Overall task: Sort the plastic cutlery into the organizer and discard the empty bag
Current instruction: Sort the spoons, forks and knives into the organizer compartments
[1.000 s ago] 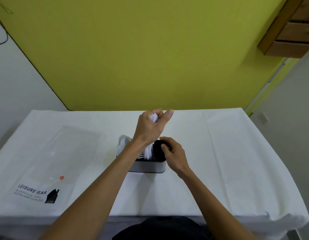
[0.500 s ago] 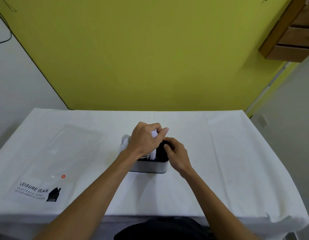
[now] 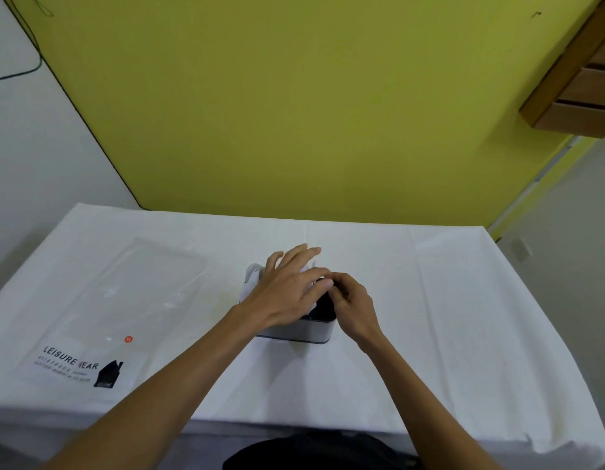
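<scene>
White plastic cutlery (image 3: 251, 274) pokes up from the grey oblong organizer (image 3: 301, 332) at the middle of the white-clothed table (image 3: 463, 300). My left hand (image 3: 287, 286) lies over the tops, fingers spread, holding nothing. My right hand (image 3: 353, 303) curls onto the organizer's rim at 3 o'clock. Sorting appears nearly finished. Next, a reach to 9 o'clock for the clear, flat, printed plastic bag (image 3: 124, 300), to be discarded.

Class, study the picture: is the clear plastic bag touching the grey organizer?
Apart. The head view shows the bag lying flat to the left, with bare white tablecloth between it and the organizer.
</scene>
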Tool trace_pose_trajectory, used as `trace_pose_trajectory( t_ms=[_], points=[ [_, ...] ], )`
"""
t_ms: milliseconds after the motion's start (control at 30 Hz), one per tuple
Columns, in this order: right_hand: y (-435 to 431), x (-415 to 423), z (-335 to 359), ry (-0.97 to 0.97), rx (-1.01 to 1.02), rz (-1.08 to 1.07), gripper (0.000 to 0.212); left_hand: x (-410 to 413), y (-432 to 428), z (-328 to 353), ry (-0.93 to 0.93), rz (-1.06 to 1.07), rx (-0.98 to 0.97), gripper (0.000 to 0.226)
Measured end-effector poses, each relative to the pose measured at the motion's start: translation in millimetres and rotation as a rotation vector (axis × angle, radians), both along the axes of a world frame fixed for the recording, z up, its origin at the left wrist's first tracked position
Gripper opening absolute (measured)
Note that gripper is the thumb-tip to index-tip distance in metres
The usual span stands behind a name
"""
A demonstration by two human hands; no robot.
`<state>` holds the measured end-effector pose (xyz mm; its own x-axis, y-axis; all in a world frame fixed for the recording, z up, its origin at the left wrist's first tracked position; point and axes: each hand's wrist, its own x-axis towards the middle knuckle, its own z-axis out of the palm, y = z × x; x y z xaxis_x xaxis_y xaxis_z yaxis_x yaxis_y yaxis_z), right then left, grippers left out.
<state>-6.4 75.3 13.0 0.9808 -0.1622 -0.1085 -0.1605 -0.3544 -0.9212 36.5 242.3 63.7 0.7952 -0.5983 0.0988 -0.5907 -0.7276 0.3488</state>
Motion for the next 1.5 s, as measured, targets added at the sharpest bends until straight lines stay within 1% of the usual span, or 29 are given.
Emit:
trace_pose_trajectory(
  t_ms=[33, 100, 167, 200, 233, 333, 367, 467, 533, 633, 733, 833, 1067, 1333, 1433, 1500],
  points=[
    [0.6, -0.1, 0.0, -0.004, -0.007, 0.001, 0.027, 0.2, -0.4, 2.7, 0.055, 0.02, 0.055, 0.061],
    [1.7, -0.1, -0.4, -0.009, -0.021, 0.002, 0.027, -0.8, -3.9, 8.7, 0.096, 0.019, 0.137, 0.067],
    [1.3, -0.7, -1.3, -0.013, -0.031, 0.006, 0.028, -5.7, -7.6, 12.5, 0.1, -0.001, 0.134, 0.08],
    [1.2, -0.5, -2.0, -0.016, -0.041, 0.008, 0.031, -7.0, -7.9, 12.0, 0.075, -0.01, 0.121, 0.083],
    [1.7, -0.3, -2.4, -0.014, -0.048, 0.01, 0.032, -7.7, -6.8, 9.4, 0.025, -0.016, 0.104, 0.08],
    [4.3, 0.6, -3.6, -0.005, -0.062, -0.005, 0.03, -2.1, -2.5, -2.0, -0.143, -0.003, 0.053, 0.053],
    [4.8, 0.7, -3.4, -0.007, -0.077, -0.007, 0.031, -1.1, -2.6, -5.3, -0.189, 0.014, 0.024, 0.047],
    [6.0, 2.0, -4.0, -0.011, -0.116, -0.005, 0.032, -5.6, -4.1, -13.6, -0.283, 0.056, -0.048, 0.038],
    [7.8, 1.8, -4.0, -0.012, -0.12, -0.007, 0.033, -7.0, -3.3, -16.6, -0.294, 0.028, -0.037, 0.037],
    [11.0, 2.9, -3.0, -0.016, -0.141, -0.018, 0.033, -2.8, -1.6, -15.6, -0.264, 0.027, -0.021, 0.037],
    [15.0, 2.1, -4.1, -0.014, -0.167, -0.028, 0.033, -0.4, -1.0, -13.7, -0.21, 0.028, 0.025, 0.044],
    [17.1, 0.4, -3.5, -0.007, -0.177, -0.045, 0.034, -2.0, 0.3, -14.8, -0.212, 0.016, 0.019, 0.048],
    [24.3, -5.2, -0.6, 0.0, -0.205, -0.076, 0.034, -5.4, -1.3, -21.9, -0.28, 0.069, -0.042, 0.038],
    [22.9, -8.7, -0.2, -0.013, -0.197, -0.065, 0.035, -6.8, -1.0, -24.3, -0.246, 0.07, -0.104, 0.028],
    [18.1, -7.3, 3.9, 0.013, -0.161, -0.035, 0.037, -5.7, -0.4, -22.3, -0.178, 0.057, -0.132, 0.031],
    [10.3, -2.7, 9.0, 0.074, -0.095, -0.007, 0.038, -6.2, -1.9, -16.2, -0.07, 0.05, -0.201, 0.038]
  ],
)
